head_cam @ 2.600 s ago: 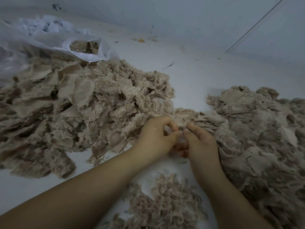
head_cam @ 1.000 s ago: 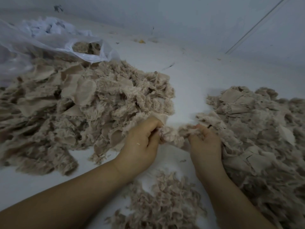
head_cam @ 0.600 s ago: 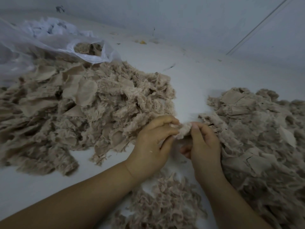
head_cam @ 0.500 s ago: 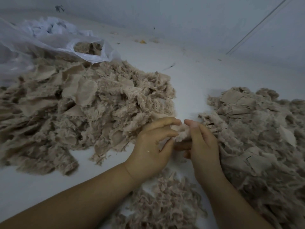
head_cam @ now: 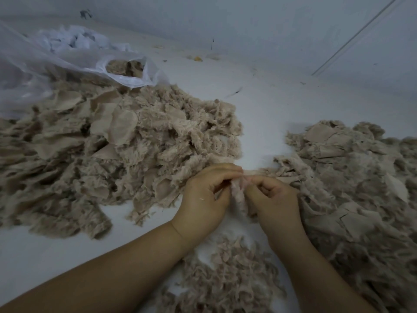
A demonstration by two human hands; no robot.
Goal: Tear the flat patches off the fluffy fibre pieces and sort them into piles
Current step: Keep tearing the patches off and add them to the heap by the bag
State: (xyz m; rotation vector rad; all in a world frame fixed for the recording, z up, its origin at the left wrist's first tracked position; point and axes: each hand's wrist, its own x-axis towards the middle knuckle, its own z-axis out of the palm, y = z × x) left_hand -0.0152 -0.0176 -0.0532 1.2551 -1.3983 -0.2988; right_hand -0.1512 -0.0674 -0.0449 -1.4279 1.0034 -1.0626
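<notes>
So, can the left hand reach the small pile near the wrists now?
Probably not yet: the left hand and right hand both pinch the fluffy piece. Once it lets go, the small pile lies uncovered just below.

White floor [head_cam: 259, 114] w/ three fibre piles [head_cam: 140, 154], plastic bag [head_cam: 67, 64].

We've only got the one view here, a wide-angle head cam looking forward and down from right above our forearms. It sits close over the white surface [head_cam: 259, 114], facing the far wall [head_cam: 248, 23]. Edges bend a bit from the wide lens.
</notes>
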